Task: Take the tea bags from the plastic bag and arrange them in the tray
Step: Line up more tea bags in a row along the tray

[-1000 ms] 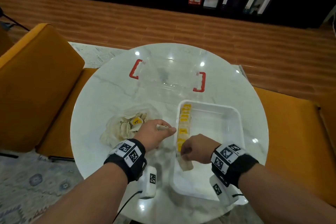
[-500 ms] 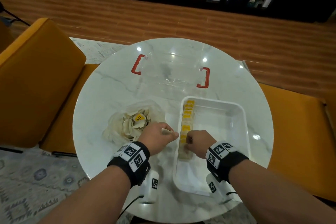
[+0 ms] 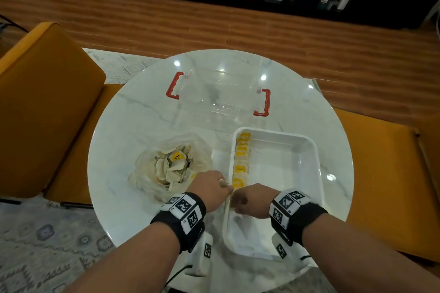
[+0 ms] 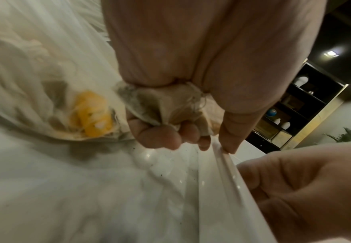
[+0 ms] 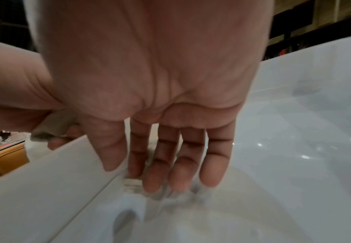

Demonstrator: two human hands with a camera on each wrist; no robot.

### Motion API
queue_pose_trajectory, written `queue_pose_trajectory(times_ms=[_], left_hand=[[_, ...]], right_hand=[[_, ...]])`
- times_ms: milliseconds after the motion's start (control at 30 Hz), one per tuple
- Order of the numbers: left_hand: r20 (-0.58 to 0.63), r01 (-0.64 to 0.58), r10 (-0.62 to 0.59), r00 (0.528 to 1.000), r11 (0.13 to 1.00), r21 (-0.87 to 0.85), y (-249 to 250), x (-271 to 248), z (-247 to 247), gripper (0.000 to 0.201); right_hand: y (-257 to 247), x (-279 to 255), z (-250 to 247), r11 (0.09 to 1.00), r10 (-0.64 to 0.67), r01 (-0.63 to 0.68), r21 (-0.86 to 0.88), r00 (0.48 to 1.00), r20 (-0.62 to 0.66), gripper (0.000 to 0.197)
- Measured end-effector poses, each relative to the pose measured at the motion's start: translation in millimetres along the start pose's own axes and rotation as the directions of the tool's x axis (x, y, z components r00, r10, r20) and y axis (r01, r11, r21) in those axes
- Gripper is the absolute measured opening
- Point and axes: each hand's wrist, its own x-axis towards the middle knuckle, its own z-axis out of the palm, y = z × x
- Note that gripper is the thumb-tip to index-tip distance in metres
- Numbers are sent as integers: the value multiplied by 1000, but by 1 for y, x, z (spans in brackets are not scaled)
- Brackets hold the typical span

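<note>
One white tray [image 3: 312, 169], one plastic bag [image 3: 152, 162], one clear lid [image 3: 221, 95], two red handles [image 3: 172, 85], two hands [image 3: 209, 188].

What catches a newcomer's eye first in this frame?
A column of yellow-tagged tea bags runs along the left wall of the white tray. Both hands meet at its near-left rim: the left hand grips a bunch of tea bags, the right hand reaches inside.

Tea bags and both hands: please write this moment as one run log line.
left hand: grips tea bags beside tray rim | right hand: fingers straight, inside tray | plastic bag: still holds tea bags
</note>
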Motion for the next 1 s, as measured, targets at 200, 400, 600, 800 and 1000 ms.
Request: queue_pose_trajectory(times_ms=[200, 400, 600, 800, 1000], left_hand=[[-19, -12, 11, 1000, 1000, -26, -2, 1, 2, 20], [-12, -25, 25, 1000, 1000, -15, -1, 3, 3, 20], [31, -27, 26, 999, 999, 29, -3, 5, 1, 38], [155, 220, -167, 974, 521, -824, -4, -1, -34, 47], [339, 320, -64, 939, -201, -926, -19, -1, -75, 78]], right_hand=[[2, 7, 1, 1000, 18, -17, 14, 998, -65, 26], [2, 8, 0, 999, 34, -31, 25, 995, -96, 23], [3, 1, -9, 999, 23, -19, 50, 996, -90, 24], [1, -13, -33, 985, 23, 31, 167, 950, -311, 16], [-42, -16, -53, 917, -166, 349, 194, 774, -611, 5]])
